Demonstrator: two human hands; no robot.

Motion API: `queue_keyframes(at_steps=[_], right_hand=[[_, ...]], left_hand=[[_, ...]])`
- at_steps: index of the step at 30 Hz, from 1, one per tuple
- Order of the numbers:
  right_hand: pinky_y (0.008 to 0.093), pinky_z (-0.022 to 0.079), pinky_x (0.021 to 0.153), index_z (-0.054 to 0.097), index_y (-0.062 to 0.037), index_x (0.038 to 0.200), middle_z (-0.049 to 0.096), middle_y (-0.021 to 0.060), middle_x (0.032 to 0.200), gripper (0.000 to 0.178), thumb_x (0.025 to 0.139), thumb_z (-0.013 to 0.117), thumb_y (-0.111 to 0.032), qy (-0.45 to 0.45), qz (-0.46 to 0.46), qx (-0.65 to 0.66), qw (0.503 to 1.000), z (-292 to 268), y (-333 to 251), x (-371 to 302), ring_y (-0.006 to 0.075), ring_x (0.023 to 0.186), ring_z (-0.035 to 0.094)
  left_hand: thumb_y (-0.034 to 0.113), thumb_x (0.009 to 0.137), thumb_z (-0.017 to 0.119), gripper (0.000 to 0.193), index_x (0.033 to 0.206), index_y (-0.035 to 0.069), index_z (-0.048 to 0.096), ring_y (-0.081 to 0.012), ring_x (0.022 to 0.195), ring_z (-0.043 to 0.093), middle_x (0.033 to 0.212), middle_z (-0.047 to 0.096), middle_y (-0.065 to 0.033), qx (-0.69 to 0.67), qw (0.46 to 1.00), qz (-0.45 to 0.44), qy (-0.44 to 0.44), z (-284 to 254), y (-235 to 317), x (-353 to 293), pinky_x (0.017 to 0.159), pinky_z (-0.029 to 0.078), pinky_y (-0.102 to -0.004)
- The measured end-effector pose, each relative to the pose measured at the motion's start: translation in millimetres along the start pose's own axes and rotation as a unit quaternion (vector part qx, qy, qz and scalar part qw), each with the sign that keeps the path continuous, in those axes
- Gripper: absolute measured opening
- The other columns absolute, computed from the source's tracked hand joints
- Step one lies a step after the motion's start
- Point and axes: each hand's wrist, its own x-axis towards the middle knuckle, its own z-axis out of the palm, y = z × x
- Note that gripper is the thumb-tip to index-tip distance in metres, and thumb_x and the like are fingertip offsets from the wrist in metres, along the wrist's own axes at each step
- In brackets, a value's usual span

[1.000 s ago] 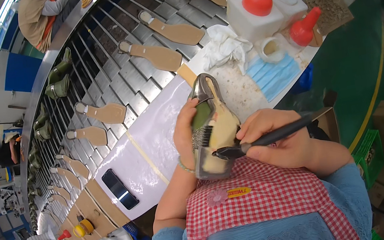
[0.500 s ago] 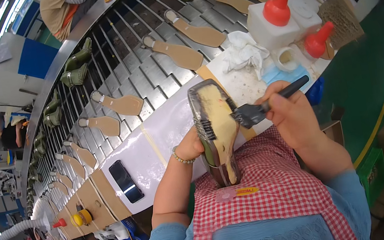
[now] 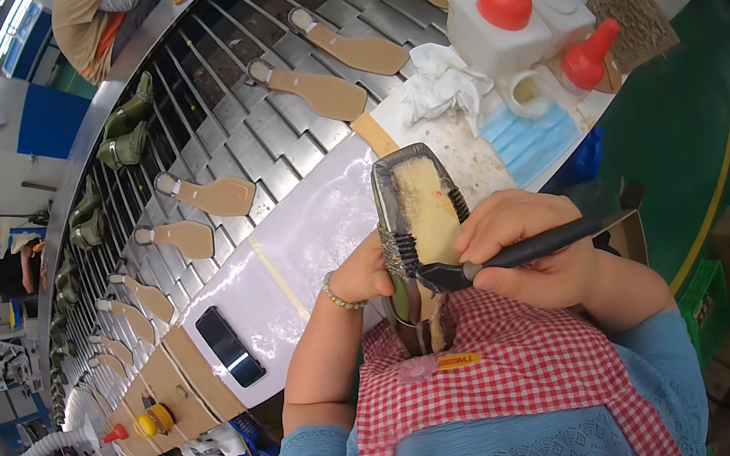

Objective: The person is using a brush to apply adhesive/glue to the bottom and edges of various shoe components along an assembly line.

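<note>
Since half a second ago the brush (image 3: 522,253) has slid down from the toe end of the shoe (image 3: 419,238) to its middle, and the right hand (image 3: 530,245) has drawn in closer to the chest. The right hand is closed around the dark brush handle, bristles pressed to the sole's left edge. The left hand (image 3: 363,276) is wrapped around the shoe from nine o'clock, holding it sole-up over the red checked apron (image 3: 502,369), at the picture's centre.

Judging by the pale yellowish coat on the sole, this is gluing in progress; the next stroke would call for working toward the heel at six o'clock and keeping the film even.

The sole is narrow and square-toed, with a ribbed dark band across it. At one o'clock stand squat white glue bottles (image 3: 500,25) with red cone caps, beside a crumpled white rag (image 3: 438,83). Flat tan insoles (image 3: 315,93) lie on the slatted grey metal conveyor (image 3: 226,135) from eleven to nine o'clock.
</note>
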Motion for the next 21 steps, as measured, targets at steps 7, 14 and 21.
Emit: queue_keyframes(at_steps=[7,14,21], right_hand=[[0.0327,0.051,0.071,0.063,-0.003,0.085,0.064,0.0106,0.084,0.017,0.072,0.074,-0.005,0.059,-0.048,-0.085,0.993,-1,3,6,0.0258,0.081,0.064],[0.0324,0.051,0.069,0.064,-0.003,0.084,0.064,0.0116,0.083,0.019,0.07,0.077,-0.006,-0.013,-0.021,-0.057,0.998,-5,-7,-6,0.0258,0.081,0.065],[0.0269,0.045,0.07,0.064,0.0,0.088,0.063,0.0064,0.084,0.017,0.076,0.073,-0.008,0.248,0.147,-0.223,0.931,-87,17,-7,0.0122,0.078,0.058]], left_hand=[[0.072,0.06,0.069,0.112,0.136,-0.004,0.038,-0.0206,0.124,0.043,0.135,0.046,-0.0113,0.038,0.999,-0.003,-0.007,-4,-13,-1,0.103,0.036,-0.0355],[0.074,0.06,0.067,0.112,0.136,-0.004,0.038,-0.0197,0.121,0.046,0.133,0.049,-0.0101,-0.024,0.998,-0.034,0.041,3,-13,1,0.102,0.038,-0.0348],[0.073,0.065,0.064,0.101,0.131,-0.001,0.046,-0.0174,0.115,0.051,0.127,0.053,-0.009,-0.008,0.993,0.009,0.117,2,-27,-27,0.095,0.044,-0.0333]])
